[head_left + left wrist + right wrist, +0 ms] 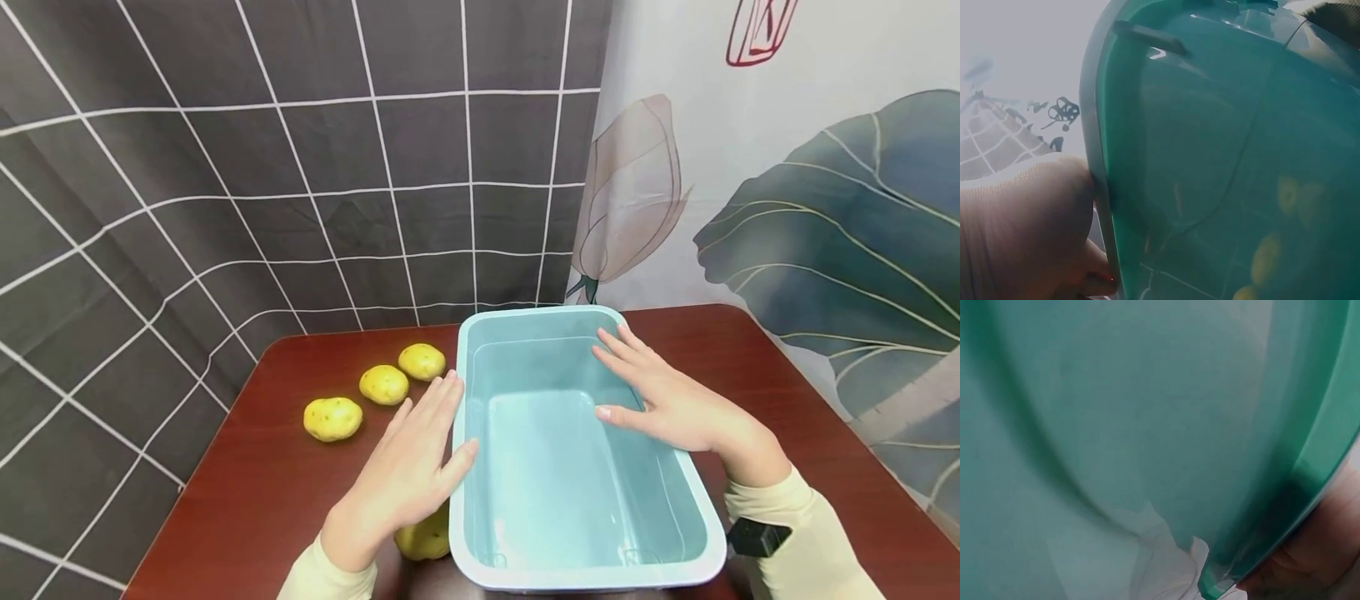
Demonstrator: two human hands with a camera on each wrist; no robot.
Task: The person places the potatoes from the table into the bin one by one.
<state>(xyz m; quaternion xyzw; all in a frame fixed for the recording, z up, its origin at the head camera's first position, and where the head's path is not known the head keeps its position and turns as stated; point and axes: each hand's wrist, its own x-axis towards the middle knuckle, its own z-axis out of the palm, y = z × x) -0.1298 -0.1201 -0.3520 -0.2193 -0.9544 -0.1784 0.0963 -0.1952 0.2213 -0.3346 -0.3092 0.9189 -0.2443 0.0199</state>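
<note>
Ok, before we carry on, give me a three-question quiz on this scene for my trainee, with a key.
1. How many potatoes show in the head view?
2. True or false: the right hand has its fingers extended.
3. The left hand is at which side of the light-blue plastic basin? A) far side; B) left side; C) right side.

Key: 1. Four, one partly hidden by the left hand. 2. True. 3. B.

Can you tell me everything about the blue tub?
The blue tub is a deep, glossy rectangle with rounded corners and a paler rim, plastic by its look. It stands empty, open side up, on the reddish-brown table. The left hand touches its left rim; the right hand lies across its right rim.
</note>
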